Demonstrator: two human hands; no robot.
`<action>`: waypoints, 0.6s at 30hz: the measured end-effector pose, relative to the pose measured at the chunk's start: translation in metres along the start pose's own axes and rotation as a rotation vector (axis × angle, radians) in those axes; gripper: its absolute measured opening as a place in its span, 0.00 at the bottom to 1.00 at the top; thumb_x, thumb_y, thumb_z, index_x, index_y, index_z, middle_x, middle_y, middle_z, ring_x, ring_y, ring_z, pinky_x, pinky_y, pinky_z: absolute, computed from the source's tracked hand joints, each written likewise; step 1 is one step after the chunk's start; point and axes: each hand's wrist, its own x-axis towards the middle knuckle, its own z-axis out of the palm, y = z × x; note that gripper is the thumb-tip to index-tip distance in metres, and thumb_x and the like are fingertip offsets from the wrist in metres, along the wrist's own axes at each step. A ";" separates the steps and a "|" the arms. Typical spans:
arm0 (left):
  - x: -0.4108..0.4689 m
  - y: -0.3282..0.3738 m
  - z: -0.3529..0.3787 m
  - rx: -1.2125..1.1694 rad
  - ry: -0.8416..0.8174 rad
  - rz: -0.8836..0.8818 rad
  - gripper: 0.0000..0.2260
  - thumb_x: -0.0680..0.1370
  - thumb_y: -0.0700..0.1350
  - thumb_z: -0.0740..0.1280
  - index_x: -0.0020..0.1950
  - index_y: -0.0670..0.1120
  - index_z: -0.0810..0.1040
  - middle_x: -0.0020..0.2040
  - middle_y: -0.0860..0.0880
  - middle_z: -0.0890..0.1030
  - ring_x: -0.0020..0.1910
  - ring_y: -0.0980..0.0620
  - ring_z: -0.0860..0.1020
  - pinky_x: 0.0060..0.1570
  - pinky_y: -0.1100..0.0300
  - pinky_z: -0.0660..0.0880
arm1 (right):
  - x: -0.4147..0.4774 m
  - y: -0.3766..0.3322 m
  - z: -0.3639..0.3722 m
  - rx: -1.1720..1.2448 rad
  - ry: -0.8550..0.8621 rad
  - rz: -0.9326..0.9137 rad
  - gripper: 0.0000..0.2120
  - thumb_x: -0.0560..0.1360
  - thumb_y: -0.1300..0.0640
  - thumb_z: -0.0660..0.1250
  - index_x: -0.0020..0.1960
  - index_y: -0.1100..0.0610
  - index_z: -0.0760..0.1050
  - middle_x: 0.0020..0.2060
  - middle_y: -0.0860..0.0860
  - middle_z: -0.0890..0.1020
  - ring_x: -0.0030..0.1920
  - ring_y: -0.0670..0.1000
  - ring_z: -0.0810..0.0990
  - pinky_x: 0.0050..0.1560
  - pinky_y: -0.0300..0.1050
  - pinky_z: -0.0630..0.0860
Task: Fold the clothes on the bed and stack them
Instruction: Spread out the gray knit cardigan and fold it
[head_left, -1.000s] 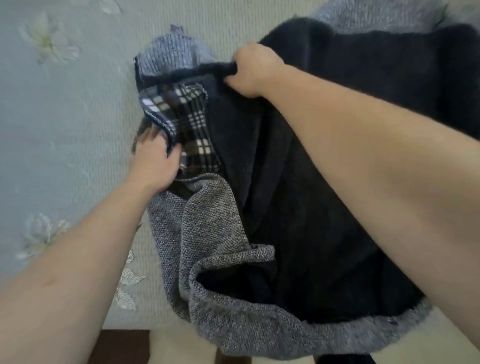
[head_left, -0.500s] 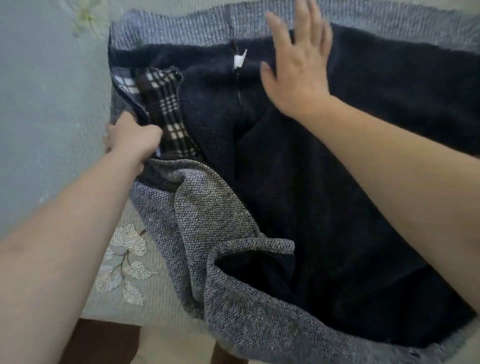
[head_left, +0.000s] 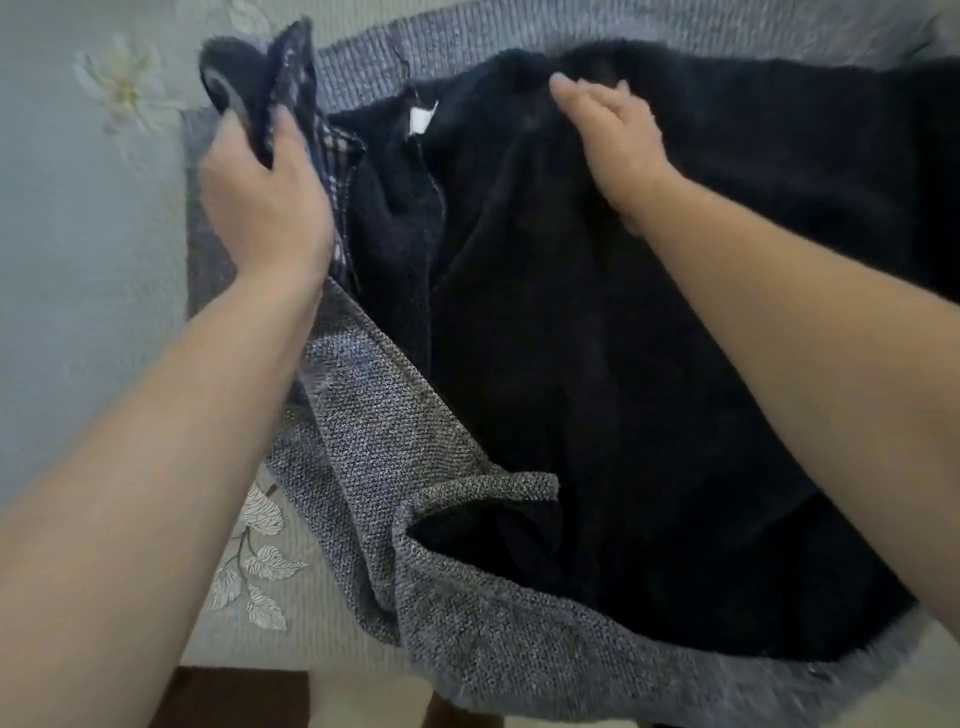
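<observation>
Pale grey-blue textured bedspread (head_left: 78, 260) fills the left side and the top of the frame. It is printed with a faded white flower (head_left: 124, 88) at upper left and a sprig of white leaves (head_left: 260, 566) at lower left. A patch of dark brown floor (head_left: 234, 696) shows below its near edge at the bottom.

A heavy grey speckled knitted jacket (head_left: 363, 441) lies spread open on the bedspread from the centre to the right edge. Its dark navy fleece lining (head_left: 623, 415) faces up, and its lower hem hangs over the near edge of the bed. A small white label (head_left: 423, 117) sits in the lining at upper centre.

The left hand (head_left: 260, 197), at upper left, has fingers and thumb closed round the jacket's front edge. It holds up a flap of navy-and-white checked trim (head_left: 298, 88) clear of the bedspread; this part is blurred.

The right hand (head_left: 613, 140), at upper centre-right, lies on the fleece lining. Its fingers are curled down into the pile and gather a fold of it against the thumb.

Both bare forearms reach in from the bottom corners.
</observation>
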 end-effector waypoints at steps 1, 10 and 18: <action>-0.011 0.021 0.011 -0.019 -0.032 0.048 0.08 0.82 0.50 0.60 0.53 0.51 0.77 0.44 0.61 0.78 0.41 0.71 0.75 0.43 0.76 0.70 | -0.010 0.005 -0.013 0.186 0.079 0.035 0.19 0.78 0.41 0.64 0.66 0.46 0.78 0.69 0.48 0.76 0.71 0.48 0.70 0.74 0.51 0.64; -0.142 0.116 0.122 -0.238 -0.947 0.096 0.23 0.78 0.58 0.66 0.63 0.41 0.79 0.63 0.45 0.80 0.62 0.53 0.77 0.68 0.54 0.71 | -0.076 0.089 -0.112 1.046 0.159 0.476 0.36 0.79 0.33 0.56 0.78 0.55 0.62 0.66 0.59 0.77 0.63 0.57 0.79 0.65 0.57 0.76; -0.084 0.020 0.110 0.666 -0.453 0.037 0.27 0.79 0.59 0.63 0.76 0.52 0.65 0.73 0.40 0.65 0.72 0.38 0.64 0.68 0.42 0.64 | -0.076 0.084 -0.106 0.691 0.023 0.509 0.22 0.75 0.35 0.67 0.62 0.47 0.77 0.54 0.47 0.86 0.55 0.51 0.84 0.56 0.50 0.79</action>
